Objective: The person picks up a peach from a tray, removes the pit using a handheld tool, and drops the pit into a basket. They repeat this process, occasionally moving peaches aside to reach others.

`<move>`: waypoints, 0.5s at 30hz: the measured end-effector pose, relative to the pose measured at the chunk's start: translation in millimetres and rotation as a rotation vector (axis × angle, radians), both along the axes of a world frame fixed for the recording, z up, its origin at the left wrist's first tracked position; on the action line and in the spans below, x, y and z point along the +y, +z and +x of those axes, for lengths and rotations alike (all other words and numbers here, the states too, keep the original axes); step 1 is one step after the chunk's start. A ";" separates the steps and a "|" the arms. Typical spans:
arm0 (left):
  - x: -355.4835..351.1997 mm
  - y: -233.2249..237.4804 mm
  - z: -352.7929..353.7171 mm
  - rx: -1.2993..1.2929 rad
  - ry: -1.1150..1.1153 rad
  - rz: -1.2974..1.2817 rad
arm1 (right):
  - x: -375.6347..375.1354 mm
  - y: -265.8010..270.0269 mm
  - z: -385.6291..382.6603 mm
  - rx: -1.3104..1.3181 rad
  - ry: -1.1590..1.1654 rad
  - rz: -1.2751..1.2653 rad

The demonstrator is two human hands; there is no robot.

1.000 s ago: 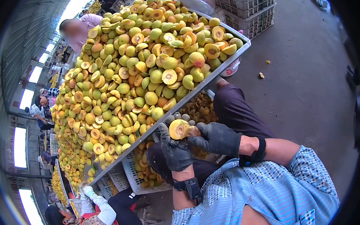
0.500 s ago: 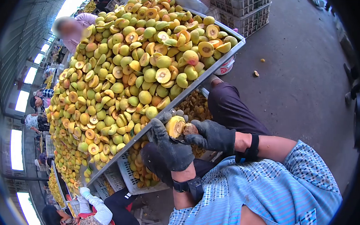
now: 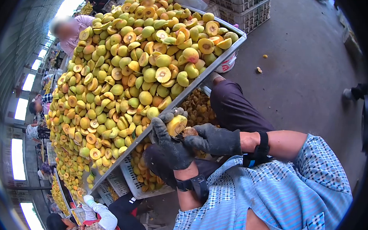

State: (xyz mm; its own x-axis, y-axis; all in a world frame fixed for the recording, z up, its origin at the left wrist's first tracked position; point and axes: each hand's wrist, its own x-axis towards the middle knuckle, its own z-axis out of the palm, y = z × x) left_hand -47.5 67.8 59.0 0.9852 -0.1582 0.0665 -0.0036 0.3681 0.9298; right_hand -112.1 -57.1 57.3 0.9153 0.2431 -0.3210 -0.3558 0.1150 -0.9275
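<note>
My left hand, in a dark work glove, is closed around a cut yellow peach, its cut side towards my right hand. My right hand, also gloved, grips a small pitting knife; a brown rounded end shows at the fingertips and a thin dark edge lies against the fruit. The fingers hide most of this tool. Both hands meet just in front of the metal rim of a sloping table heaped with peach halves.
Below the rim stand a white crate of peaches and a container of brownish pieces. Stacked crates and a white bucket are beyond the table's end. Co-workers sit opposite and at lower left.
The view has shifted slightly. Both hands stay together at the peach, and the brown end has tipped a little lower and closer against the fruit.
</note>
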 end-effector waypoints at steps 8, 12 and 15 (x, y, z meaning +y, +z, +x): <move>7.0 6.3 2.5 -0.141 -0.188 -0.225 | -18.6 2.7 -6.9 0.013 0.272 0.359; 2.8 9.0 -0.5 -0.284 -0.067 0.023 | -1.8 -27.9 -1.1 -0.243 0.162 0.180; 1.0 20.8 -0.3 -0.247 -0.124 -0.090 | 2.3 -27.0 3.3 -0.372 0.144 0.188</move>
State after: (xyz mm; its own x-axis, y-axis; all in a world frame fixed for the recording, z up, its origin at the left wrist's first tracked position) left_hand -47.8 68.8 79.8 0.9110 -0.2587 0.3211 -0.1755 0.4613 0.8697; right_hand -108.8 -54.8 30.3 0.9128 0.3991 0.0866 -0.0259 0.2682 -0.9630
